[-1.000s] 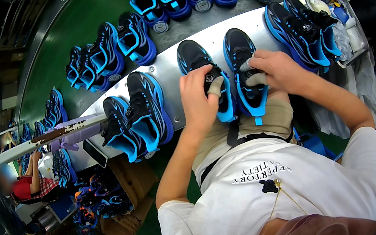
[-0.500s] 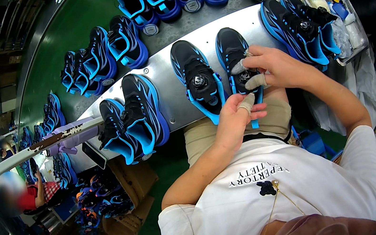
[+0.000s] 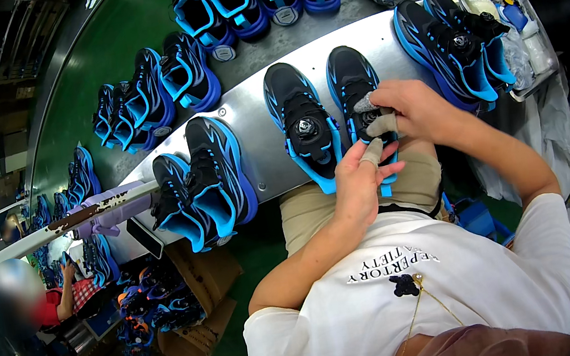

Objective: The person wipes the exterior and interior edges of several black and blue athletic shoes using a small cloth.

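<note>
In front of me a black and blue sneaker (image 3: pixel 350 72) stands toe-away on the metal shelf. My left hand (image 3: pixel 356 184) grips its heel collar, the thumb along the opening and the other fingers at the blue heel edge. My right hand (image 3: pixel 415 109) is closed at the tongue, its covered fingertips bent over the round lace dial, which they partly hide. Whether anything small lies between them, I cannot make out. Pale finger covers sit on several of my fingers. Just left stands the matching sneaker (image 3: pixel 287 90), its dial (image 3: pixel 305 127) uncovered and neither hand on it.
More sneaker pairs stand left (image 3: pixel 214 162) and right (image 3: pixel 438 47) on the shelf (image 3: pixel 252 124). Rows of sneakers (image 3: pixel 231 3) line the green belt (image 3: pixel 99 47) beyond. A tray (image 3: pixel 551 60) of small parts sits far right. At left are a worn rail (image 3: pixel 38 233) and another person (image 3: pixel 55 305).
My right hand has moved slightly down, its fingers curling closer over the dial. My left hand stays at the heel. The belt sneakers have shifted a little left.
</note>
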Motion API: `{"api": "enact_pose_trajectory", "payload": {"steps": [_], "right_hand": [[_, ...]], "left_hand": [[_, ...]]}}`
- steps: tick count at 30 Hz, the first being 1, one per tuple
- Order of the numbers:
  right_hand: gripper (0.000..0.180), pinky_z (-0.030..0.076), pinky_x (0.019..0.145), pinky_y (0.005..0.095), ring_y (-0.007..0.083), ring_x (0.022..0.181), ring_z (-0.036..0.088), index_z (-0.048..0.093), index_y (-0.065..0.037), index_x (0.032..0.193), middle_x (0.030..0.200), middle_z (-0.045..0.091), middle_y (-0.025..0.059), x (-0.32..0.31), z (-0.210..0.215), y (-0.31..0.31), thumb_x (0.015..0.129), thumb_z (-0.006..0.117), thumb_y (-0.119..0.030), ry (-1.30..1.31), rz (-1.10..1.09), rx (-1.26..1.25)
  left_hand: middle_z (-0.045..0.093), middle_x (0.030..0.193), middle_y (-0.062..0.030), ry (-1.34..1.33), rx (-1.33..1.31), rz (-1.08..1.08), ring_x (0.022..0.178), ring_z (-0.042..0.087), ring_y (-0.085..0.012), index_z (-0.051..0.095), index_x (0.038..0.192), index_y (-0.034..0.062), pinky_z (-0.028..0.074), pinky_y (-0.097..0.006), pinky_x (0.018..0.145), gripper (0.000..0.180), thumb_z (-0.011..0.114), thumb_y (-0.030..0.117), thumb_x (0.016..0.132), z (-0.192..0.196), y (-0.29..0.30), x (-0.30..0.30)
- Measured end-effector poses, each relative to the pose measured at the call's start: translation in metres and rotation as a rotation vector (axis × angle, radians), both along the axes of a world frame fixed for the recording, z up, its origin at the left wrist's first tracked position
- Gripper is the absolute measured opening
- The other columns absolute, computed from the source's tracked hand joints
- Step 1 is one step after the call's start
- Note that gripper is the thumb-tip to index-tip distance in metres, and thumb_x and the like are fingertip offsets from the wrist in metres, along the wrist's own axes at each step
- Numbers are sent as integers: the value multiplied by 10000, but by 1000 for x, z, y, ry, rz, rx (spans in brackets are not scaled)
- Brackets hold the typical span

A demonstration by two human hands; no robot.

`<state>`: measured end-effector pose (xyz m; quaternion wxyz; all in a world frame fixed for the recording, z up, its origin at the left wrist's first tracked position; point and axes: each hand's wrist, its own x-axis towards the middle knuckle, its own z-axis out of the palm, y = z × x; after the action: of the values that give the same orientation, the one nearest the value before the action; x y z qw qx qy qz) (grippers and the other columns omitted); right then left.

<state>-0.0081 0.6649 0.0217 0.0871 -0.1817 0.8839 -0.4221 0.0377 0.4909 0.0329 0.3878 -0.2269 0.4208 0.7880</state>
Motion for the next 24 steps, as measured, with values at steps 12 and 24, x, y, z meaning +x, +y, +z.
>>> {"api": "enact_pose_trajectory", "payload": {"steps": [12, 24], "right_hand": [[363, 431, 614, 350, 253, 698, 537, 654, -39, 1015, 779, 547, 121, 7, -6, 0, 713, 760, -209, -6, -92, -74], [329, 435, 649, 383, 324, 762, 548, 629, -27, 995, 829, 554, 144, 12, 5, -6, 733, 738, -193, -43, -106, -45]], "left_hand": [[545, 1227, -87, -2, 19, 34, 1149, 551, -235, 510, 1248, -15, 523, -348, 865, 293, 435, 97, 988, -1, 4, 4], [568, 1202, -93, 34, 52, 35, 1097, 581, -221, 515, 1244, -18, 534, -331, 825, 298, 452, 116, 986, -5, 2, 5]]}}
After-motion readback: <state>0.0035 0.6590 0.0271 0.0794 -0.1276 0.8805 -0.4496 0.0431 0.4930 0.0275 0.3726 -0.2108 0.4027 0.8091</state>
